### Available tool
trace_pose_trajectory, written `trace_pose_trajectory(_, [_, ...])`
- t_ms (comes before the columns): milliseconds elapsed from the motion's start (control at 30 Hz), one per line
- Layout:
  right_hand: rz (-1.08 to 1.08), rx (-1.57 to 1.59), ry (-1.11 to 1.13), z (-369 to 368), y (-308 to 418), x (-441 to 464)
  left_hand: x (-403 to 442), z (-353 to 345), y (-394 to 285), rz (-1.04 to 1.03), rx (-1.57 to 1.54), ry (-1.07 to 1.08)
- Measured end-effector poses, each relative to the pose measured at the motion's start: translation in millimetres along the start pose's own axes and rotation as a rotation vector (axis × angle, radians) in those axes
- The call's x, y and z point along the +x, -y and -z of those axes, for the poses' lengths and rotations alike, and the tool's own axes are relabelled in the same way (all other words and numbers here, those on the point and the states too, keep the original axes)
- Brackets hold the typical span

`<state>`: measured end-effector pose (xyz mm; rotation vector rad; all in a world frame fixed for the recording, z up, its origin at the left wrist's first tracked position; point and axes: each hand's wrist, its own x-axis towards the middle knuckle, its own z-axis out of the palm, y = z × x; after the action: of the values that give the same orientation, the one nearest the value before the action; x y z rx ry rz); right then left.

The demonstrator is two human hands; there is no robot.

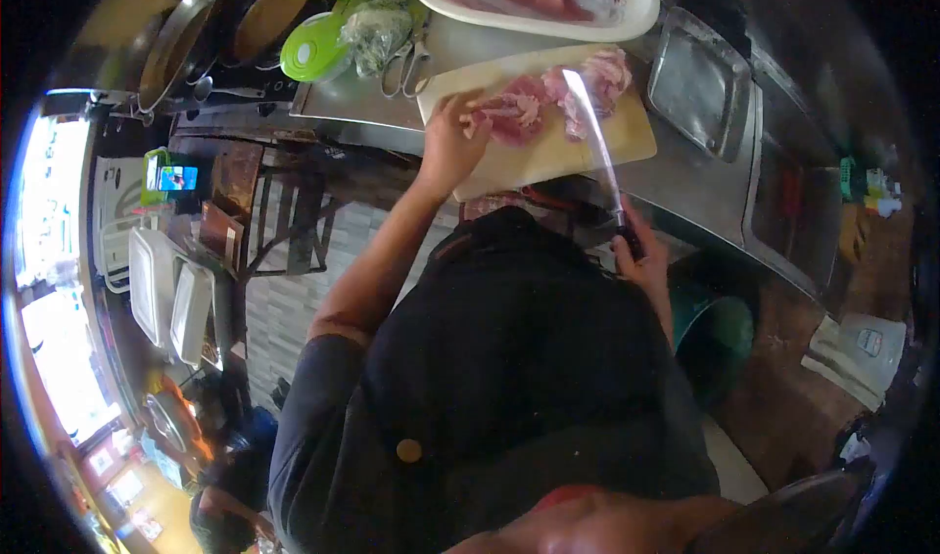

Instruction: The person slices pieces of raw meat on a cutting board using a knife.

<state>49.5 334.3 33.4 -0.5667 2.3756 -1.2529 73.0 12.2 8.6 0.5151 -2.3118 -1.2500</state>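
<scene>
My left hand [453,145] is at the left side of a cutting board [504,167], its fingers closed on the edge of a piece of raw meat [517,114]. A second piece of raw meat [602,84] lies to the right on the same board. My right hand [644,258] grips the dark handle of a long knife [594,133]. Its blade points away from me, over the board, with the tip by the right-hand meat. Whether the blade touches the meat I cannot tell.
Behind the board stands a white tub [534,28] of raw meat. Scissors [411,72], a plastic bag [377,35] and a green-lidded container [315,47] lie to the left. A metal tray [700,84] and a sink [798,202] are on the right.
</scene>
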Motion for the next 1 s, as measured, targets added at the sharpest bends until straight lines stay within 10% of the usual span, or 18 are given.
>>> trace_pose_trajectory(567, [-0.057,0.084,0.014,-5.2,3.9,-2.8,43.0,-26.0,-23.9,-0.416,0.393,0.409])
trace_pose_trajectory(867, [0.069,0.092,-0.004,-6.7,-10.5,-5.6,47.4,-47.4,-26.1,-0.390,0.553,0.418])
trace_pose_trajectory(1000, [-0.008,0.148,0.024,-3.9,-13.5,-8.5,51.8,-20.8,-54.5,0.008,0.249,0.547])
